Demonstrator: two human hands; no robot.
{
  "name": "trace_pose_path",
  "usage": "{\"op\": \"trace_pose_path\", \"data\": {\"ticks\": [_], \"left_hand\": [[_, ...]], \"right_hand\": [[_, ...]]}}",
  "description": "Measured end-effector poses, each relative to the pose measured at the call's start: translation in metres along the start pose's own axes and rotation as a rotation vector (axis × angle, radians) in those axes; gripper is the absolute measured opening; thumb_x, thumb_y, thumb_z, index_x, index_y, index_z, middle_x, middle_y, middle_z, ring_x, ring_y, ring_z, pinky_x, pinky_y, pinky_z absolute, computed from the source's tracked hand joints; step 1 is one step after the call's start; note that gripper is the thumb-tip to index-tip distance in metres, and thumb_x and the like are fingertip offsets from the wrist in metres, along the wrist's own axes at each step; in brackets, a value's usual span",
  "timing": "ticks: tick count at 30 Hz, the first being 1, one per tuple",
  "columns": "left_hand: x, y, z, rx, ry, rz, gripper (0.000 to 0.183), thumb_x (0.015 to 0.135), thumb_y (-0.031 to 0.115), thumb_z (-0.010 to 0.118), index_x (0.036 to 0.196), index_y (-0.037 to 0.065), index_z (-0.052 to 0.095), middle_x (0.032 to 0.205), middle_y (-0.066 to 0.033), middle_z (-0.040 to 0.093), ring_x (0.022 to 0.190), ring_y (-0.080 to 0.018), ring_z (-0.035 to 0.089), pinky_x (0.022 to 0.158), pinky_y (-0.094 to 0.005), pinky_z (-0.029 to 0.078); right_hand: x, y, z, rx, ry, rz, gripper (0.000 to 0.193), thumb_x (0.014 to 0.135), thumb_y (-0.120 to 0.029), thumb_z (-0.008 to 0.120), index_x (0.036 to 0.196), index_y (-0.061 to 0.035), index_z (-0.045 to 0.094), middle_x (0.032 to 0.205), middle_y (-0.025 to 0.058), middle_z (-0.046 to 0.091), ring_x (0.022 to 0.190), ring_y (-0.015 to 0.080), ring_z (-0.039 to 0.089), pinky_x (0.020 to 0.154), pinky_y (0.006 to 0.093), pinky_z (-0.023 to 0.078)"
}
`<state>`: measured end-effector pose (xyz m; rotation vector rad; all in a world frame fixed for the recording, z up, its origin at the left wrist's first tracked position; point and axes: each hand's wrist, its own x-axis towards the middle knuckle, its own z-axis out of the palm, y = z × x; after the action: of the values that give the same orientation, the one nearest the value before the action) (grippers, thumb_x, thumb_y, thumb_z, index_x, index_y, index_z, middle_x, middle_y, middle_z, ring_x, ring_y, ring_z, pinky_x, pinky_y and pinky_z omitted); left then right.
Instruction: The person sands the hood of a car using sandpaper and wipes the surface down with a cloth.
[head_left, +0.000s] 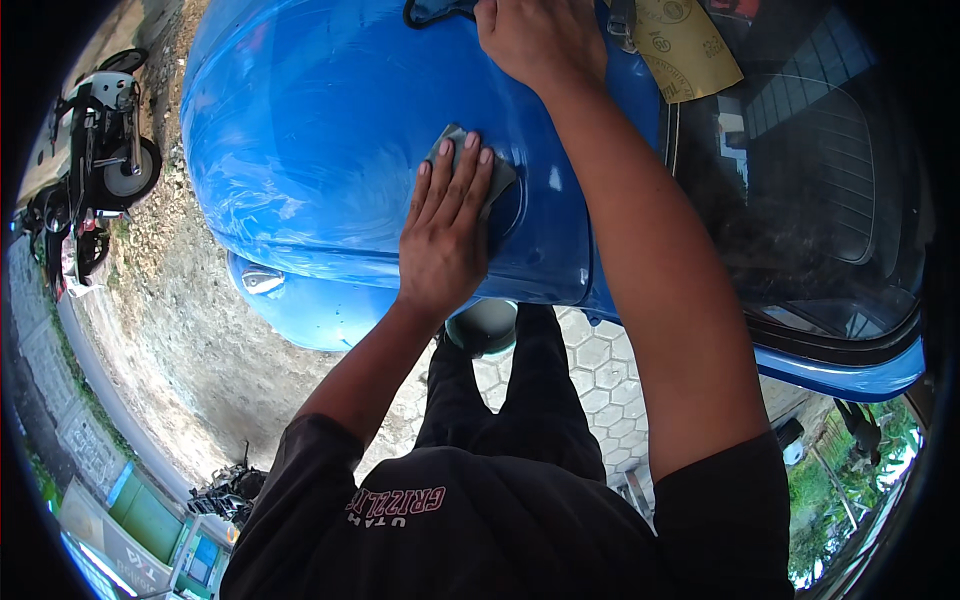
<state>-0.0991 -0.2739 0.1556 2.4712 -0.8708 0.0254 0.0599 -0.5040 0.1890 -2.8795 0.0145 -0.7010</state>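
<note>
My left hand (443, 225) lies on the blue car hood (300, 130), its fingers stretched over a folded grey piece of sandpaper (505, 180) and pressing it to the paint. Corners of the sandpaper show past the fingertips and beside the little-finger side. Farther up the hood is my right hand (545, 45), its fingers curled and partly cut off by the upper edge. Beside its thumb sits a dark blue cloth-like thing with a black rim (435, 10); whether the hand grips it is hidden. Whitish smears and wet-looking streaks cover the hood.
A tan sheet of sandpaper (690, 50) rests by the windshield (800, 170). Near my feet a round bucket (483, 327) stands on hexagonal paving (600, 375). Parked motorcycles (115, 150) stand on gravel at the left. A person (860, 430) is far off at the right.
</note>
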Motion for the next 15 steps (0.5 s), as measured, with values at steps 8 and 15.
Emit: {"op": "trace_pose_path", "data": {"ticks": [8,15], "left_hand": [[-0.022,-0.014,0.003,0.013,-0.093,0.055,0.070,0.112,0.004,0.065,0.181,0.004,0.055,0.191,-0.0179,0.049,0.179,-0.0433,0.042,0.147,-0.0624,0.032],[-0.039,-0.011,0.000,-0.009,-0.045,0.011,0.079,0.104,0.003,0.070,0.182,0.006,0.054,0.191,-0.0154,0.050,0.180,-0.0404,0.041,0.148,-0.0605,0.032]], "right_hand": [[0.002,0.003,0.003,-0.006,0.016,0.003,0.058,0.119,-0.027,0.061,0.173,-0.0046,0.059,0.172,0.0151,0.061,0.168,0.0393,0.049,0.137,0.0618,0.041],[0.001,0.004,0.007,-0.008,0.003,-0.013,0.059,0.121,-0.029,0.059,0.175,-0.0058,0.058,0.173,0.0157,0.061,0.169,0.0387,0.048,0.139,0.0616,0.039]]}}
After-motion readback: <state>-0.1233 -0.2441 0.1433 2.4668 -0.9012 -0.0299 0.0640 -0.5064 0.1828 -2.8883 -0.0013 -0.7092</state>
